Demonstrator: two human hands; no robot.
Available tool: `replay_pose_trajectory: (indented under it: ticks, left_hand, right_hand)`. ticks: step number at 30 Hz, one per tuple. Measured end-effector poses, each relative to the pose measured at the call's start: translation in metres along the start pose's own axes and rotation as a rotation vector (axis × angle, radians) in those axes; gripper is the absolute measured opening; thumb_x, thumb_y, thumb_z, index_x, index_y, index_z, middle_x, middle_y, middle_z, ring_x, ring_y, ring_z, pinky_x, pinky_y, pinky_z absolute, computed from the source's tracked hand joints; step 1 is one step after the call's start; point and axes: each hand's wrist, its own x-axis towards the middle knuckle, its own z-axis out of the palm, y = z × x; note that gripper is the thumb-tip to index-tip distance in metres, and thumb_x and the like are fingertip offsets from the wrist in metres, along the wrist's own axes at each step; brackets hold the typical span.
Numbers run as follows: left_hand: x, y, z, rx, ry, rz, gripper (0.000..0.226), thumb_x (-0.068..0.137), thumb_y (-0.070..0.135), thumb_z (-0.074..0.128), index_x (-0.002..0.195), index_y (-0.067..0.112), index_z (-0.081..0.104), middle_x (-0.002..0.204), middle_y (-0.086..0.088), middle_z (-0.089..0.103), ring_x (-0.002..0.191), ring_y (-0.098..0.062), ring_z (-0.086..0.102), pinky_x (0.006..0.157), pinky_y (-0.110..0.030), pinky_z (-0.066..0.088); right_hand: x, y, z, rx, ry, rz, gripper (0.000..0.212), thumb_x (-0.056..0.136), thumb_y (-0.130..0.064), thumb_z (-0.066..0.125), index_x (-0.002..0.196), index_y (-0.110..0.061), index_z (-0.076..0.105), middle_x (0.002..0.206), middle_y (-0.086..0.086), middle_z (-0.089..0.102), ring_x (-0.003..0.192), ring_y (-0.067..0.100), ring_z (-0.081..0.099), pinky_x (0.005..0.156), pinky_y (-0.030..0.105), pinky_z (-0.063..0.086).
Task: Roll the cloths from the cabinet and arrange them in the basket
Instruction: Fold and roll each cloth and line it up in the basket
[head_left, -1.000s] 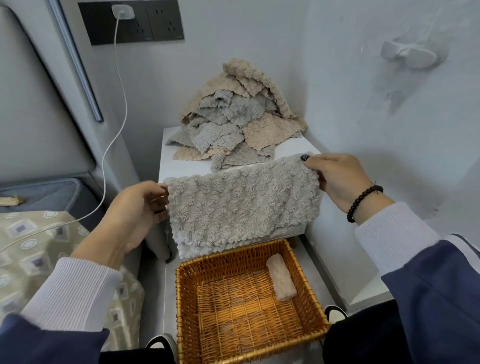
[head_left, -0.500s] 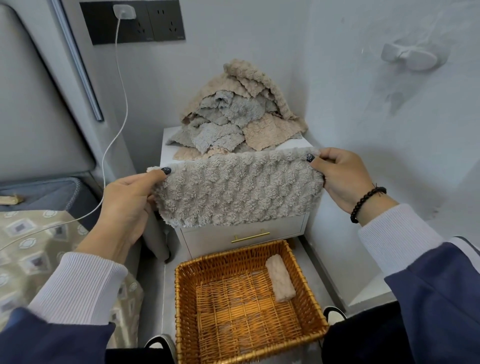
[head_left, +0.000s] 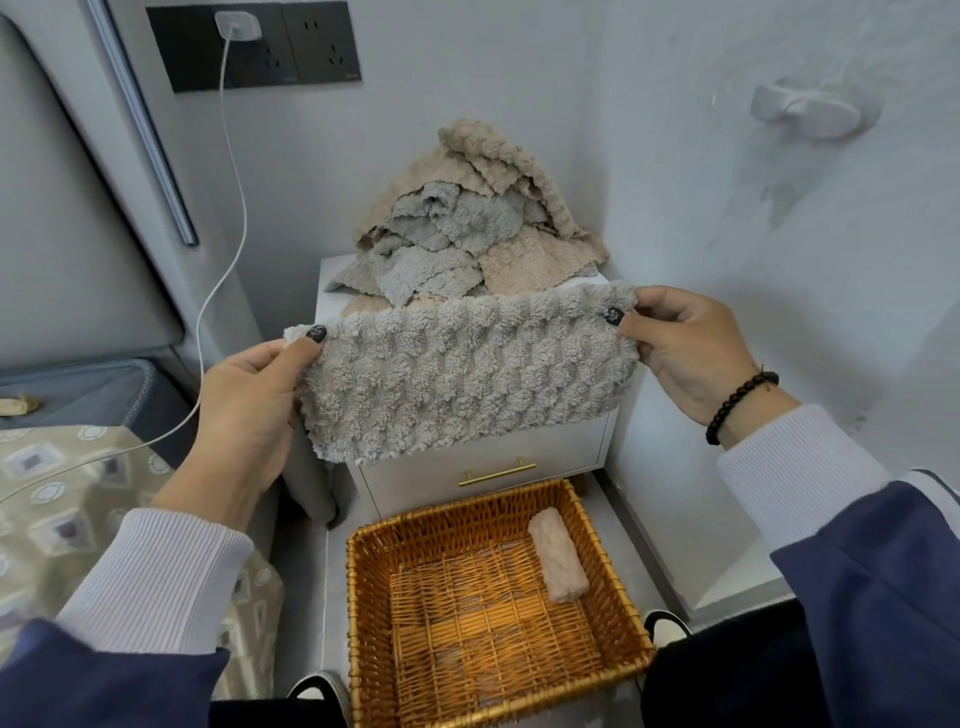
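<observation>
While your left hand (head_left: 244, 410) and right hand (head_left: 685, 353) pinched a grey cloth (head_left: 467, 374) stretched above it, the wicker basket (head_left: 374, 623) held one rolled cloth (head_left: 558, 556).

Cloth pile (head_left: 467, 228) atop white cabinet (head_left: 483, 467)

1. Cabinet (head_left: 483, 467) sits in the wall corner; cloth pile (head_left: 467, 228) on top, toward the back.
2. Basket (head_left: 498, 597) on the floor, directly in front of the cabinet, below its drawer handle (head_left: 497, 472).
3. Rolled cloth (head_left: 558, 555) lies in the basket, against the right wall.
4. Held cloth (head_left: 462, 374) spread in the air in front of the pile, above the basket.
5. Left hand (head_left: 244, 415) at its left end, right hand (head_left: 685, 353) at its right end.
6. Socket panel (head_left: 254, 44) on the wall up left; cable (head_left: 228, 208) drops from it toward the bed (head_left: 62, 493), left of the cabinet.
7. Wall hook (head_left: 805, 111) up right.
</observation>
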Motion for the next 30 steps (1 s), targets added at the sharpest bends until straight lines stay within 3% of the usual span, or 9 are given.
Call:
replay_pose_trajectory:
  ticks: [3,8,12,14,17,23,27,30]
  left_hand:
    - [-0.003,0.001,0.000,-0.022,-0.016,0.027,0.010,0.088,0.006,0.069,0.078,0.007,0.070,0.069,-0.002,0.074,0.066,-0.011,0.070,0.067,-0.023,0.059]
    - [-0.003,0.000,-0.001,0.040,-0.052,0.098,0.019,0.086,-0.008,0.065,0.090,0.010,0.071,0.076,0.002,0.076,0.074,-0.012,0.071,0.077,-0.025,0.059]
    - [-0.004,-0.002,0.000,0.051,-0.092,0.121,0.029,0.089,-0.010,0.058,0.095,0.016,0.069,0.080,0.005,0.075,0.078,-0.011,0.071,0.076,-0.027,0.060]
    - [-0.004,-0.003,0.001,0.069,-0.117,0.142,0.034,0.091,-0.010,0.055,0.101,0.020,0.068,0.087,0.006,0.075,0.084,-0.011,0.071,0.077,-0.027,0.060]
    - [-0.005,-0.005,0.001,0.094,-0.158,0.153,0.039,0.094,-0.007,0.053,0.109,0.026,0.067,0.099,0.005,0.076,0.091,-0.012,0.072,0.073,-0.026,0.060]
    - [-0.003,-0.010,-0.001,0.157,-0.209,0.200,0.050,0.092,-0.009,0.054,0.101,0.038,0.070,0.097,0.008,0.076,0.086,-0.009,0.072,0.066,-0.022,0.057]
    - [0.000,-0.009,-0.005,0.157,-0.204,0.211,0.050,0.088,-0.011,0.060,0.097,0.036,0.074,0.096,0.009,0.077,0.084,-0.008,0.073,0.067,-0.022,0.058]
    - [0.002,-0.011,-0.008,0.147,-0.217,0.176,0.045,0.085,-0.009,0.065,0.092,0.033,0.078,0.095,0.005,0.077,0.084,-0.010,0.073,0.068,-0.022,0.058]
  right_hand:
    - [0.000,-0.003,0.000,0.102,-0.015,0.046,0.023,0.080,0.015,0.061,0.084,-0.006,0.069,0.073,0.002,0.073,0.070,0.012,0.069,0.064,0.022,0.055]
    - [-0.003,-0.004,0.004,0.163,0.043,0.125,0.024,0.078,0.019,0.059,0.089,0.000,0.067,0.085,0.014,0.068,0.073,0.018,0.067,0.067,0.027,0.057]
    - [-0.003,-0.001,0.008,0.219,0.087,0.234,0.007,0.083,0.001,0.068,0.085,-0.005,0.066,0.080,0.010,0.069,0.072,0.020,0.065,0.068,0.034,0.057]
    - [-0.003,0.001,0.009,0.215,0.130,0.268,0.011,0.083,-0.010,0.073,0.090,-0.004,0.067,0.081,0.007,0.070,0.073,0.019,0.067,0.069,0.034,0.058]
    - [-0.005,0.003,0.012,0.148,0.182,0.276,0.008,0.080,-0.005,0.075,0.082,-0.006,0.067,0.080,0.008,0.071,0.070,0.018,0.069,0.068,0.032,0.060]
    - [-0.002,0.009,0.014,0.148,0.239,0.293,0.022,0.077,0.012,0.069,0.089,-0.004,0.062,0.090,0.014,0.066,0.079,0.022,0.066,0.073,0.033,0.058]
    - [-0.001,0.013,0.014,0.122,0.178,0.446,0.030,0.082,0.009,0.066,0.111,0.012,0.061,0.112,0.022,0.065,0.093,0.026,0.065,0.081,0.033,0.056]
    - [-0.001,0.013,0.014,0.096,0.116,0.502,0.026,0.090,0.002,0.061,0.114,0.010,0.061,0.114,0.019,0.066,0.092,0.024,0.066,0.077,0.033,0.056]
